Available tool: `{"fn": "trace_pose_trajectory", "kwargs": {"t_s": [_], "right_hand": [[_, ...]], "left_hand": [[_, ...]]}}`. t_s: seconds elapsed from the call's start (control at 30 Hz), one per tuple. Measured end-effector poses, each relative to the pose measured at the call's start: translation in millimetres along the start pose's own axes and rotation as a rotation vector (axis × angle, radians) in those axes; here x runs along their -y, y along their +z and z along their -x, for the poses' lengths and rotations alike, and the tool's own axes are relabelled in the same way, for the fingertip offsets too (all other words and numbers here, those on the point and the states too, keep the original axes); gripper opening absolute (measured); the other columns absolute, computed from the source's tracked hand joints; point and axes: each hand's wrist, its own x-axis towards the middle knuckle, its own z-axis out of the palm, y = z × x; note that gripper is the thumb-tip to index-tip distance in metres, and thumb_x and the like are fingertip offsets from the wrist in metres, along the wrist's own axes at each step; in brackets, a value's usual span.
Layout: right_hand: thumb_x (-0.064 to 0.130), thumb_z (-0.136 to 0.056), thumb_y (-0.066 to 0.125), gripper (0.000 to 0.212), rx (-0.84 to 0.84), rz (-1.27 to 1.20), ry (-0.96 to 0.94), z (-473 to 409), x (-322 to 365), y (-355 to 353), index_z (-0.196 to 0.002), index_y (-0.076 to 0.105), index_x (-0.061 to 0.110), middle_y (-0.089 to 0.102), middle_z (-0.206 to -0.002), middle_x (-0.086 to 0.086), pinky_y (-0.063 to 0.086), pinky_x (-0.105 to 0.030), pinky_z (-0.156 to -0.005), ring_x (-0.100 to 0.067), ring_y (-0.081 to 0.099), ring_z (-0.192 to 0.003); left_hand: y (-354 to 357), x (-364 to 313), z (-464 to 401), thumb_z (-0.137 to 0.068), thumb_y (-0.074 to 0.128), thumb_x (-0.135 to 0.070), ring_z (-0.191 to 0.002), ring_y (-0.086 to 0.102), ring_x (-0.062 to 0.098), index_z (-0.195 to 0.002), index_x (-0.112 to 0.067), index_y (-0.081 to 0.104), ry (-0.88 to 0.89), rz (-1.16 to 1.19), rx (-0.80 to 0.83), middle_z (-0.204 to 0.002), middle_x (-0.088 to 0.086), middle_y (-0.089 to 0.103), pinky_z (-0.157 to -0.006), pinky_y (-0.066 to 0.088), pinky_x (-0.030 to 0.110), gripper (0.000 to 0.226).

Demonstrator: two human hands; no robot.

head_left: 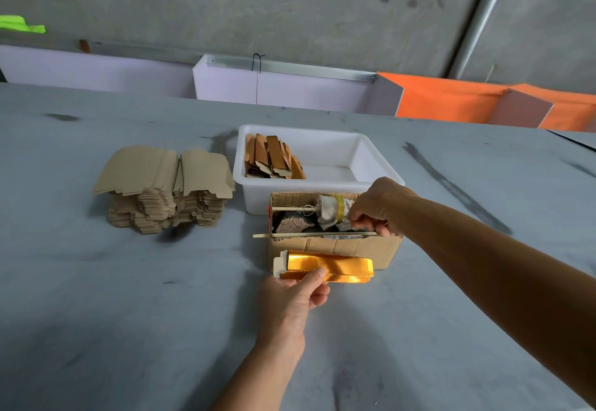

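Note:
My left hand [295,301] holds a long shiny gold paper box [335,269] by its near edge, just in front of a small open cardboard box [338,247]. A white end flap sticks out at the gold box's left end. My right hand [377,205] reaches over the cardboard box's right end, and its fingers pinch a thin stick [309,235] that lies along the box's front rim. Inside the cardboard box lie a second stick, a wad of white cloth with a yellow tape roll [332,212], and dark scraps.
A white plastic tub [322,142] behind the cardboard box holds several folded gold boxes [271,159] leaning at its left side. A tall stack of flat brown card blanks [164,188] stands to the left. The grey table stretches all round; white and orange panels line its far edge.

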Motion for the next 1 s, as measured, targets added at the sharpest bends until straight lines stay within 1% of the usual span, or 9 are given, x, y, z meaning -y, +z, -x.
{"fn": "trace_pose_trajectory", "kwargs": {"t_s": [0.1, 0.17, 0.23, 0.27, 0.43, 0.6, 0.73, 0.87, 1.0], "right_hand": [[-0.007, -0.081, 0.060, 0.013, 0.001, -0.062, 0.029, 0.3, -0.6, 1.6, -0.072, 0.057, 0.001, 0.049, -0.033, -0.006, 0.024, -0.008, -0.033, -0.009, 0.035, -0.021], [-0.005, -0.083, 0.059, 0.017, 0.019, -0.096, 0.054, -0.2, -1.5, 2.6, -0.067, 0.057, 0.000, 0.052, -0.043, -0.008, 0.024, -0.010, -0.033, -0.010, 0.034, -0.027], [-0.003, -0.086, 0.056, 0.024, 0.056, -0.123, 0.093, -1.0, -3.5, 3.9, -0.062, 0.054, 0.002, 0.049, -0.052, -0.008, 0.024, -0.010, -0.032, -0.010, 0.033, -0.034], [-0.002, -0.087, 0.055, 0.026, 0.073, -0.141, 0.115, -1.3, -4.7, 4.7, -0.061, 0.052, 0.003, 0.047, -0.053, -0.007, 0.024, -0.010, -0.031, -0.010, 0.032, -0.034], [-0.001, -0.088, 0.052, 0.029, 0.116, -0.310, 0.173, 1.2, -11.9, 8.2, -0.060, 0.049, 0.006, 0.045, -0.055, -0.005, 0.025, -0.009, -0.031, -0.008, 0.030, -0.030], [0.001, -0.087, 0.054, 0.027, 0.129, -0.443, 0.201, 5.8, -19.4, 7.9, -0.061, 0.053, 0.006, 0.047, -0.056, -0.004, 0.027, -0.010, -0.032, -0.007, 0.032, -0.029], [0.000, -0.086, 0.055, 0.022, 0.122, -0.453, 0.186, 10.0, -20.6, 4.7, -0.064, 0.054, 0.006, 0.048, -0.057, -0.005, 0.027, -0.010, -0.031, -0.007, 0.032, -0.026], [-0.001, -0.085, 0.055, 0.027, 0.095, -0.426, 0.158, 12.7, -19.1, 1.5, -0.060, 0.051, 0.007, 0.047, -0.055, -0.005, 0.026, -0.009, -0.032, -0.007, 0.031, -0.026], [-0.002, -0.082, 0.057, 0.022, 0.092, -0.461, 0.169, 18.7, -20.2, 5.1, -0.062, 0.055, 0.006, 0.047, -0.057, -0.006, 0.028, -0.011, -0.032, -0.007, 0.032, -0.028]], "left_hand": [[4.0, -1.3, -2.9, -0.077, 0.072, 0.002, -0.042, 0.060, 0.012, -0.069, 0.002, 0.065, 0.002, 0.001, -0.036, -0.049, 0.007, 0.064, -0.045, 0.052, 0.020, 0.011], [6.7, -1.6, -4.7, -0.078, 0.071, 0.003, -0.040, 0.059, 0.012, -0.069, 0.003, 0.065, 0.012, -0.006, -0.052, -0.048, 0.006, 0.063, -0.044, 0.051, 0.020, 0.011], [9.2, -1.5, -5.7, -0.078, 0.070, 0.004, -0.040, 0.058, 0.012, -0.069, 0.002, 0.064, 0.027, -0.015, -0.062, -0.047, 0.006, 0.062, -0.044, 0.052, 0.020, 0.011], [10.1, -1.3, -5.8, -0.078, 0.070, 0.004, -0.040, 0.058, 0.012, -0.070, 0.002, 0.064, 0.034, -0.022, -0.067, -0.047, 0.006, 0.062, -0.044, 0.052, 0.020, 0.010], [10.9, 0.2, -6.7, -0.078, 0.072, 0.002, -0.042, 0.060, 0.013, -0.071, 0.000, 0.065, 0.044, -0.044, -0.091, -0.050, 0.007, 0.064, -0.045, 0.052, 0.022, 0.010], [11.3, 0.8, -8.1, -0.077, 0.073, 0.002, -0.040, 0.059, 0.012, -0.070, 0.001, 0.063, 0.033, -0.036, -0.097, -0.047, 0.006, 0.063, -0.043, 0.051, 0.021, 0.012], [11.0, 1.1, -9.1, -0.077, 0.072, 0.003, -0.039, 0.059, 0.012, -0.068, 0.000, 0.063, 0.032, -0.040, -0.085, -0.046, 0.005, 0.062, -0.043, 0.052, 0.021, 0.013], [11.1, 1.2, -9.7, -0.077, 0.073, 0.001, -0.040, 0.060, 0.011, -0.068, -0.002, 0.062, 0.039, -0.052, -0.085, -0.046, 0.003, 0.063, -0.044, 0.053, 0.021, 0.014], [10.7, 1.4, -9.3, -0.078, 0.072, 0.001, -0.039, 0.060, 0.011, -0.071, -0.001, 0.062, 0.044, -0.046, -0.078, -0.046, 0.002, 0.063, -0.043, 0.051, 0.020, 0.012]]}}
